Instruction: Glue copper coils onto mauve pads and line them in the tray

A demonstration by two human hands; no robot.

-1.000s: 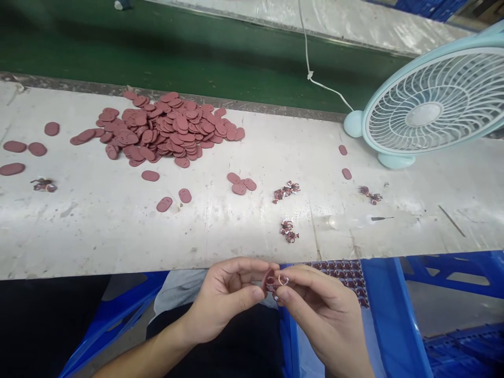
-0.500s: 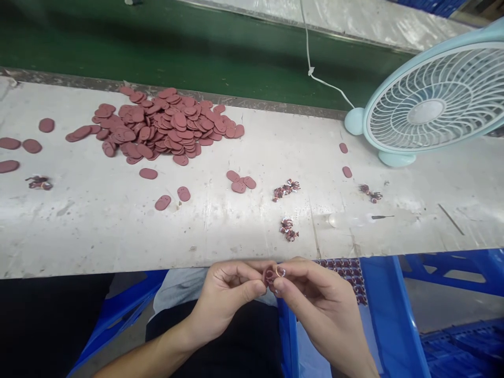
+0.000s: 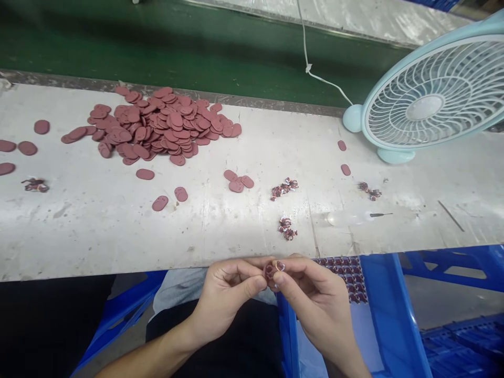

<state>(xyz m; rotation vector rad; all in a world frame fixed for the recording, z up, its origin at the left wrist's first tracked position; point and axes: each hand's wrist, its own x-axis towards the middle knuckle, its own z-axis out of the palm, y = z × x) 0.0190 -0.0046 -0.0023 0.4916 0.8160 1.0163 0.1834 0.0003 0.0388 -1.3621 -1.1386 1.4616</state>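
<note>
My left hand [image 3: 228, 294] pinches a small dark red piece [image 3: 270, 271] just in front of the table's near edge. From the other side, my right hand [image 3: 318, 299] grips a small figure with an orange and white part [image 3: 279, 266], which touches the red piece. The fingertips of both hands nearly meet and partly cover the two parts. Beyond them on the white table [image 3: 220, 231] lie small clusters of dark figures [image 3: 288, 229], [image 3: 284, 189]. A large pile of flat red ovals [image 3: 157, 126] rests at the back left.
A light blue fan [image 3: 425, 107] stands at the back right, its white cord running behind. A clear bottle with a thin dark tip [image 3: 346, 218] lies on the right. Below the edge, a blue crate [image 3: 397, 320] holds rows of dark red pieces [image 3: 354, 283]. Loose ovals [image 3: 236, 186] lie around.
The view has shifted slightly, so the table items appear a little further left. Both hands keep their hold, and the small figure is turned slightly against the red piece.
</note>
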